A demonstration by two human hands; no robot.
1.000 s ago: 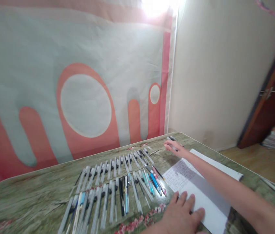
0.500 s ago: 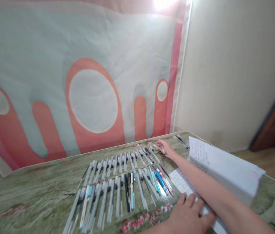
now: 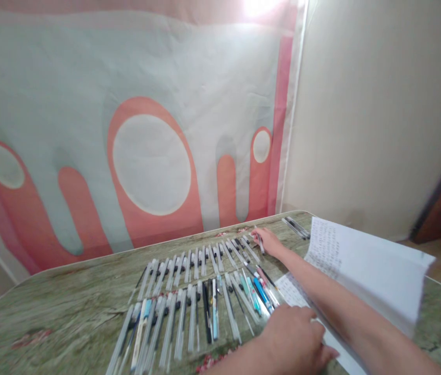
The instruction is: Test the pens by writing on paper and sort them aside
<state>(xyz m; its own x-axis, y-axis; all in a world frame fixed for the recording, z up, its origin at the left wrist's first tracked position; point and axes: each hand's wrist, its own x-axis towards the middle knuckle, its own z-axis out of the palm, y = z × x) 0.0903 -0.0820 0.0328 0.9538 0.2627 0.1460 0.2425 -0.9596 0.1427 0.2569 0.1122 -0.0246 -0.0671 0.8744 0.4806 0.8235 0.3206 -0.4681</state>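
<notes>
My right hand reaches to the right end of the far row of pens and is closed on a pen with a clear barrel. That pen stands tilted beside the last pens of the row. Nearer to me, my left hand is over the right end of the near row, by the blue pen. Its fingers are bent and partly hidden behind its back, with the thumb apart; I see nothing held in it. A written paper sheet lies partly under my right arm.
Two rows of mostly clear-barrelled pens run across the green marble-patterned table. Several more pens lie near the far right edge. A large white paper with writing rises at the right. A patterned curtain hangs behind the table.
My left hand has moved up and forward toward the near row's right end, its spread fingers now bending. My right hand stays at the far row with the pen, which has shifted slightly.
</notes>
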